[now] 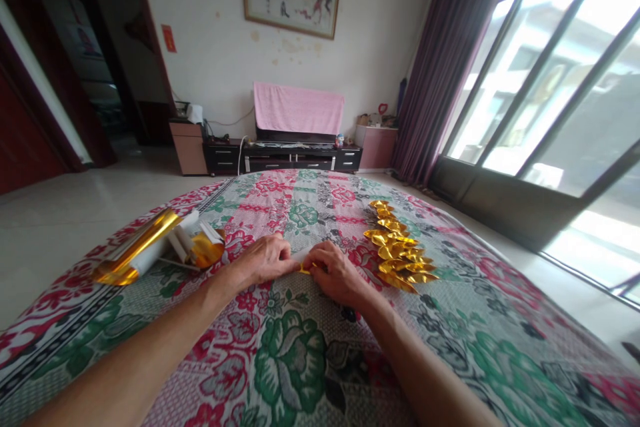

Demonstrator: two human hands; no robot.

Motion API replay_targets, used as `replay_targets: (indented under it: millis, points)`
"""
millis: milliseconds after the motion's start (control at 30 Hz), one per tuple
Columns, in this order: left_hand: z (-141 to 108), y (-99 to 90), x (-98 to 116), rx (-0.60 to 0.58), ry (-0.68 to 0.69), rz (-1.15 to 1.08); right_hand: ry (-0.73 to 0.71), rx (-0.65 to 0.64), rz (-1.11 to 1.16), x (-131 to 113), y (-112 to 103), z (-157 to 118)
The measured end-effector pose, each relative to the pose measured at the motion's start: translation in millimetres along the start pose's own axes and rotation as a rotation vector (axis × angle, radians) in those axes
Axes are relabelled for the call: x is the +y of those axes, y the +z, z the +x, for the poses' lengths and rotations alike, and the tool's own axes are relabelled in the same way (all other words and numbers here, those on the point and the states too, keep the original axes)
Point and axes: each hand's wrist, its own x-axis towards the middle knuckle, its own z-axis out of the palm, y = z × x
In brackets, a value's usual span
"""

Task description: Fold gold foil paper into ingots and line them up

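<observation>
Over the middle of the table, my left hand [267, 259] and my right hand [334, 270] meet at a small sheet of gold foil paper [301, 256]. Its pale back faces up, and a narrow gold edge shows near the fingertips. Both hands are closed, pinching the paper's near edge; the fingers hide much of it. To the right stands a row of folded gold paper ingots [400, 247], close together. On the left lie curled gold foil sheets [145, 247], white on the reverse, apart from my left hand.
A patterned red and green tablecloth [290, 360] covers the table. Beyond it, a low cabinet [293, 163] stands against the wall, with a pink cloth [299, 109] draped over something on top. A purple curtain [440, 60] and large windows are at the right.
</observation>
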Motion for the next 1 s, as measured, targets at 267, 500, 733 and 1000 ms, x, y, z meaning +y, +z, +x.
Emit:
replay_targets:
  millis: [267, 500, 733, 1000]
  points:
    - [-3, -5.9, 8, -0.011, -0.010, 0.020, 0.015, 0.042, -0.052, 0, 7, -1]
    - [-5, -0.3, 12, 0.070, -0.045, 0.075, -0.006, 0.058, -0.049, 2, 9, -1]
    - [-3, 2.6, 13, 0.062, -0.063, 0.080, 0.051, 0.060, -0.066, 0, 10, -1]
    - [1, -3.7, 8, -0.036, -0.090, -0.001, 0.014, 0.087, -0.075, 4, 12, -3]
